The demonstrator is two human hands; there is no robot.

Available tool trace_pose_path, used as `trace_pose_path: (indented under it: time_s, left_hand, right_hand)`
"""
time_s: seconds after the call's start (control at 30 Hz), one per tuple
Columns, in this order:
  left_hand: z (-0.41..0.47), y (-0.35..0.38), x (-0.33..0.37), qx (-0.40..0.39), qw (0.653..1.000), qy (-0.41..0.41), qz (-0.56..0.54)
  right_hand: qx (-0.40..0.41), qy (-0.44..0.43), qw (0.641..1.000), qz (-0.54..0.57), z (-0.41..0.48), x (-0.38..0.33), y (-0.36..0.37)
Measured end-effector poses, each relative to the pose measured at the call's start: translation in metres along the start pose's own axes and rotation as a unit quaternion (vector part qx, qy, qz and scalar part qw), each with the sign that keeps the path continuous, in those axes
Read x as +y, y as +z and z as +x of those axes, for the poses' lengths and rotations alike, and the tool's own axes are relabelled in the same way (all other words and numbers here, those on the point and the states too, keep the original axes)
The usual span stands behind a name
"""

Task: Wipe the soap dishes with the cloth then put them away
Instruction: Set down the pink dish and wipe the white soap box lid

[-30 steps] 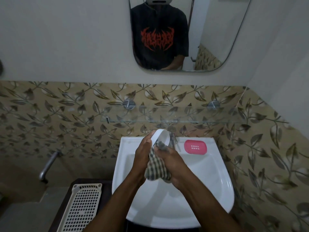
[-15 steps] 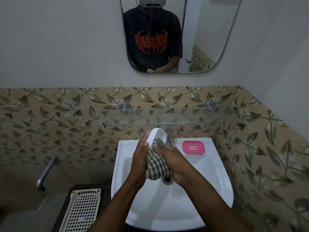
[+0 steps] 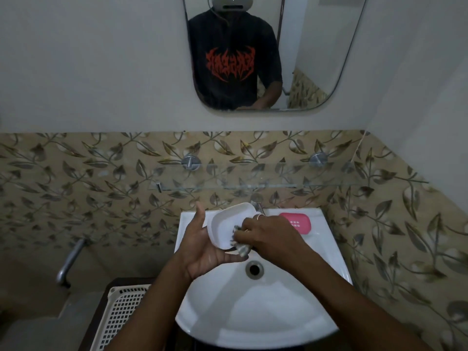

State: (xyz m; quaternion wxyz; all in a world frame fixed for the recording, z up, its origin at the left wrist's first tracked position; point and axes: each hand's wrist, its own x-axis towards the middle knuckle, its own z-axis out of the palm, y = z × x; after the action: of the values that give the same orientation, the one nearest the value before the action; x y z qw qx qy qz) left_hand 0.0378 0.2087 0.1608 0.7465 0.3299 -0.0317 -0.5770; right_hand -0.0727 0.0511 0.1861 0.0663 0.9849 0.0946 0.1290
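Note:
Over the white sink [image 3: 255, 323], my left hand [image 3: 202, 247] holds a white soap dish [image 3: 226, 224] tilted, its hollow side facing right. My right hand [image 3: 268, 234] presses a bunched checked cloth [image 3: 241, 248] against the dish's lower right edge; most of the cloth is hidden under the hand. A pink soap dish [image 3: 300, 222] with small holes lies on the sink's back right ledge, partly behind my right hand.
A tap [image 3: 258, 205] stands at the back of the sink, below a glass shelf [image 3: 253, 183] on the tiled wall. A cream plastic basket [image 3: 121, 315] sits on a dark stand to the left. A mirror [image 3: 273, 51] hangs above, and a metal pipe [image 3: 69, 259] at left.
The white dish has tipped from edge-on to show its hollow side. The cloth that hung between both hands is now bunched under my right hand. The view has tilted upward slightly.

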Motion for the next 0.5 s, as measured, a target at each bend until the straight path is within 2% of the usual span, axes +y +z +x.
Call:
trace_pose_path:
  time_s: [0.1, 0.23, 0.3, 0.4, 0.43, 0.5]
  left_hand:
    - [0.003, 0.003, 0.002, 0.037, 0.998, 0.006, 0.054]
    - [0.009, 0.017, -0.01, 0.11, 0.991, 0.047, 0.061]
    - [0.015, 0.012, -0.018, 0.139, 0.988, 0.042, 0.053]
    - [0.019, 0.008, -0.021, 0.153, 0.985, 0.055, 0.049]
    - [0.02, 0.007, -0.021, 0.155, 0.985, 0.062, 0.049]
    - [0.019, 0.007, -0.02, 0.138, 0.987, 0.06, 0.056]
  right_hand:
    - [0.028, 0.014, 0.999, -0.011, -0.001, 0.003, 0.007]
    - [0.003, 0.08, 0.994, 0.069, -0.007, -0.01, 0.011]
    - [-0.01, 0.125, 0.982, 0.143, -0.006, -0.017, 0.01]
    - [-0.009, 0.172, 0.931, 0.321, -0.006, -0.033, 0.007]
    - [0.001, 0.168, 0.931, 0.326, -0.008, -0.035, 0.007]
    - [0.002, 0.137, 0.954, 0.268, -0.011, -0.03, 0.007]
